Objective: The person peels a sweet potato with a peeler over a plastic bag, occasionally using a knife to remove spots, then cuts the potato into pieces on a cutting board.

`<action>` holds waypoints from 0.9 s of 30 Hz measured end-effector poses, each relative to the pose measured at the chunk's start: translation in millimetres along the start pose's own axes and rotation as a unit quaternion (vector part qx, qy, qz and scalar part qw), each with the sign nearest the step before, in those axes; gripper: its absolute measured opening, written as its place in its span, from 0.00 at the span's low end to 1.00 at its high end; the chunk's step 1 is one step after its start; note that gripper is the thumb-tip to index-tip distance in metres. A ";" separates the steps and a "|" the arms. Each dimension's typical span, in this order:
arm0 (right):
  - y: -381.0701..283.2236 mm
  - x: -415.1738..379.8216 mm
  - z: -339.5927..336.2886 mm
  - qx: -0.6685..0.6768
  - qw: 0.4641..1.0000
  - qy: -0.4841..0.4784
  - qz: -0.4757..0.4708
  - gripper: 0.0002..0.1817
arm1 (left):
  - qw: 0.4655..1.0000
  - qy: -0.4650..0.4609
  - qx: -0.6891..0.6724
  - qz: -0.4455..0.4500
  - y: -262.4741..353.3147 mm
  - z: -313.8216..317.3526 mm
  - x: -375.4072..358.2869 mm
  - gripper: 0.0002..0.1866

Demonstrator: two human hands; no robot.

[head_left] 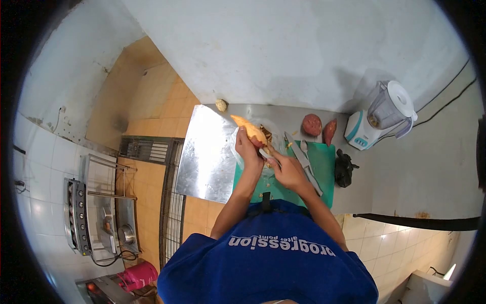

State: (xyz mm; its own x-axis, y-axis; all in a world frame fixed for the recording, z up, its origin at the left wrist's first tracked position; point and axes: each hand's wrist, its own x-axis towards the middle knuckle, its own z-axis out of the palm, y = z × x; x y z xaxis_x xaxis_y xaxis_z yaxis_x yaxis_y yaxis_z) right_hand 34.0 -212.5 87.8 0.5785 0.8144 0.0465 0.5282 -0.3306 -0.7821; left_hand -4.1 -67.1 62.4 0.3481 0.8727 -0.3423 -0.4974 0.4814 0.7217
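My left hand is wrapped around a partly peeled sweet potato, orange flesh bare at its far end and reddish skin left near my fingers. Closed on a small pale peeler, my right hand is at the sweet potato's near end; fingers cover much of the tool. Beneath both hands, a clear plastic bag with dark peelings lies partly over the green cutting board. A knife rests on the board to the right of my right hand, beside a spoon-like metal utensil.
Two unpeeled reddish sweet potatoes, one round and one slender, lie behind the board. A blender stands at the right, near a black plastic bag. One small pale lump sits at the steel table's back edge.
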 end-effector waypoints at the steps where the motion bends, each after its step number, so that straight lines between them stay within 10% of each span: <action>1: 6.3 -5.3 4.8 0.007 1.000 -0.014 0.000 0.26 | 1.000 0.001 -0.018 0.004 5.0 0.9 4.1 0.15; 10: -20.7 11.5 -16.1 0.036 0.999 -0.003 0.020 0.26 | 0.998 -0.026 -0.030 -0.038 11.8 -7.5 4.7 0.22; 12: -13.7 15.4 -9.2 0.056 0.998 0.018 -0.006 0.26 | 0.977 -0.189 -0.020 -0.101 8.4 -18.5 6.5 0.22; 16: -4.1 14.1 -1.5 0.030 0.999 0.038 -0.009 0.26 | 0.975 -0.209 0.002 -0.076 -6.3 -23.1 13.7 0.23; 27: -3.1 1.2 -3.0 0.049 0.999 0.016 0.009 0.22 | 0.984 -0.123 -0.111 -0.058 10.0 -12.9 16.0 0.23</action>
State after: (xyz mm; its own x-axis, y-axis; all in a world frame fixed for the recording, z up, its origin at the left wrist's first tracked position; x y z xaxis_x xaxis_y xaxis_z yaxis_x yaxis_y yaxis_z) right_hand 34.9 -211.9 92.1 0.6078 0.7925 0.0496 0.4545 -0.2960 -0.8402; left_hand -13.7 -47.3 56.4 0.5810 0.7782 -0.2383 -0.5955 0.6061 0.5273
